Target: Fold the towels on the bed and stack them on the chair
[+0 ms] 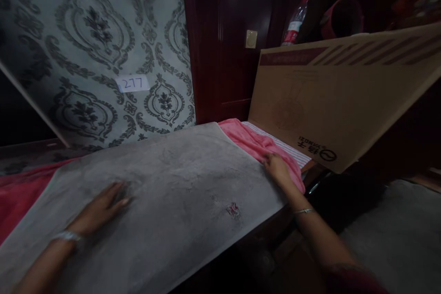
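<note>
A large grey cloth [165, 202], with a small embroidered mark near its front edge, lies spread over a flat surface. Stretched out on its left part is my left hand [106, 206], fingers apart and holding nothing. My right hand [275, 167] is at the cloth's right edge, its fingers bent and pinched together on the border; the fingertips are partly hidden. Just beyond that edge, a pink cloth [248, 140] shows from underneath, bunched up beside my right hand. More red-pink fabric [24, 193] sticks out on the left.
A big cardboard box [310, 96] stands tilted at the right, on or beside a striped cloth [292, 150]. Behind it are a plastic bottle [295, 23] and a round pink container [329, 23]. Patterned wallpaper [96, 32] bears a paper label [133, 83] reading 277.
</note>
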A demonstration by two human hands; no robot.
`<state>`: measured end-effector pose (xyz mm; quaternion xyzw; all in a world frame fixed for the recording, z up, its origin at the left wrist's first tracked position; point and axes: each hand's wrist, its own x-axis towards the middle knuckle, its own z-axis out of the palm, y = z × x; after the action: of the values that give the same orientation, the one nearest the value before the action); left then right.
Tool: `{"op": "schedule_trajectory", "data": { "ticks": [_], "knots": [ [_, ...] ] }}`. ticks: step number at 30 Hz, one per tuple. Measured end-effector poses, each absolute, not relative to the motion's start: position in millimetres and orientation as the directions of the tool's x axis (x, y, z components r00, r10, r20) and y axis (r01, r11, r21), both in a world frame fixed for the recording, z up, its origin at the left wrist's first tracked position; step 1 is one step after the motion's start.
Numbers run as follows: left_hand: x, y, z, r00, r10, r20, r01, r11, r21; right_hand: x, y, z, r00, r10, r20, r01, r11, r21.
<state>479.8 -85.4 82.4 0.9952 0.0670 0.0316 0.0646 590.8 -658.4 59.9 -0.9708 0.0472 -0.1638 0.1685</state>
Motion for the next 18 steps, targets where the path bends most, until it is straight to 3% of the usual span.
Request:
{"op": "schedule_trajectory", "data": {
  "ticks": [3,7,12,18],
  "knots": [
    [519.5,-115.9,75.7,0.995,0.102,-0.004,0.102,-0.990,0.096,614.2,-663.0,62.9,0.947,-0.153,0.281,-0.047,-0.934,-0.353],
    [530.8,-141.9,55.1,0.971,0.227,0.080,0.228,-0.974,0.000,646.9,-677.9,66.2,0.946,-0.227,0.230,-0.132,-0.921,-0.366],
    [523.7,-140.2,44.8,0.974,0.191,0.123,0.192,-0.981,0.003,686.5,-698.5,64.8,0.929,-0.349,0.125,-0.287,-0.891,-0.353],
    [524.7,-139.4,48.4,0.971,0.210,0.114,0.212,-0.977,-0.004,720.8,-700.3,58.5,0.955,-0.292,0.051,-0.254,-0.897,-0.362]
  ]
}}
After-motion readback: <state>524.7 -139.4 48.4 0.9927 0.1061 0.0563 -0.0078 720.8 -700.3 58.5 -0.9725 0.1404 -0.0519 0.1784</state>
